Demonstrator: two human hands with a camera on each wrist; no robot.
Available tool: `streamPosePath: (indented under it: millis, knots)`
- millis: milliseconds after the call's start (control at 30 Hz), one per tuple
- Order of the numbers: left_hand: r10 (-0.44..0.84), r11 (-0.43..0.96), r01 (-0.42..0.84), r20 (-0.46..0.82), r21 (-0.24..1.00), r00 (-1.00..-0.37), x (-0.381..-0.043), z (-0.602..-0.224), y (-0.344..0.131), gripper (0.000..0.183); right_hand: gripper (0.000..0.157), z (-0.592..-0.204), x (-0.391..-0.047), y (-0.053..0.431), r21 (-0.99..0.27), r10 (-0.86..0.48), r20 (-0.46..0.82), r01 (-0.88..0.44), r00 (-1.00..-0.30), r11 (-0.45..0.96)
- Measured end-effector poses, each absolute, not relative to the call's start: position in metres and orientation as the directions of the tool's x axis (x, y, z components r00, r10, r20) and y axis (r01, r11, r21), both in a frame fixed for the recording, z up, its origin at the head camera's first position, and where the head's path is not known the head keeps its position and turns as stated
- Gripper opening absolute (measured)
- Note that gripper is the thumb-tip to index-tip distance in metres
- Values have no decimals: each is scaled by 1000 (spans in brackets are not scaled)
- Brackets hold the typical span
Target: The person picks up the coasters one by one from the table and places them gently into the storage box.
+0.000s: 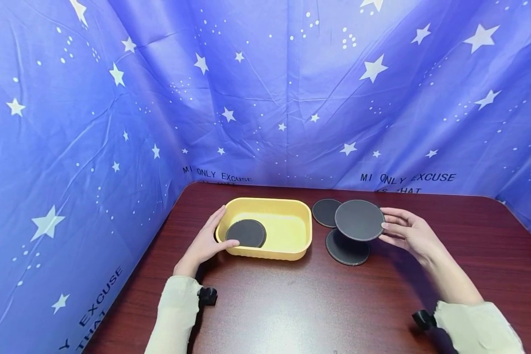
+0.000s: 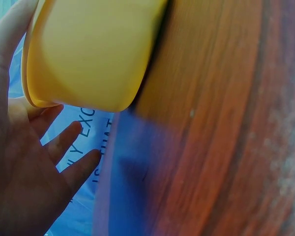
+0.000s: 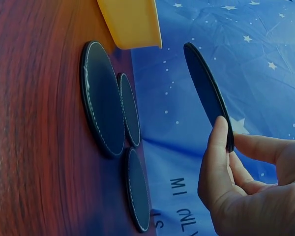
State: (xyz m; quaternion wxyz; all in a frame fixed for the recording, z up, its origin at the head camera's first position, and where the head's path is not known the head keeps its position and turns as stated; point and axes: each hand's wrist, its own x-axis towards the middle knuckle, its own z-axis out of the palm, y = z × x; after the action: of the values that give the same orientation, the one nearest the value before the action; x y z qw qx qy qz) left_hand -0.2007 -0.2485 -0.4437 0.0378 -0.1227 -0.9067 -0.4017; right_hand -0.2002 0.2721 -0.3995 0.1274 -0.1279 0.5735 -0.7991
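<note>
My left hand (image 1: pixel 206 240) grips the left end of a yellow rectangular box (image 1: pixel 287 231), thumb on the near rim and index finger along the far corner. The other fingers spread loosely in the left wrist view. Inside the box, at its left, lies a round black coaster (image 1: pixel 246 233). My right hand (image 1: pixel 413 233) pinches another black coaster (image 1: pixel 360 220) by its right edge, thumb against fingers, raised above the table. Beneath it lie a near coaster (image 1: pixel 347 250) and a far coaster (image 1: pixel 325 213); a third coaster (image 3: pixel 138 191) shows in the right wrist view, hidden in the head view.
The dark red wooden table (image 1: pixel 265 305) carries everything. A blue curtain (image 1: pixel 283 88) with white stars hangs behind the table and along its sides. The coasters on the table lie just right of the box. Black straps (image 1: pixel 208 296) sit at both wrists.
</note>
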Motion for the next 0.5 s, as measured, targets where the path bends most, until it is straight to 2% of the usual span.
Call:
streamPosePath:
  millis: [500]
  knots:
    - [189, 650, 249, 165, 718, -968, -200, -442, -248, 106, 39, -393, -204, 249, -964, -337, 38, 55, -941, -262]
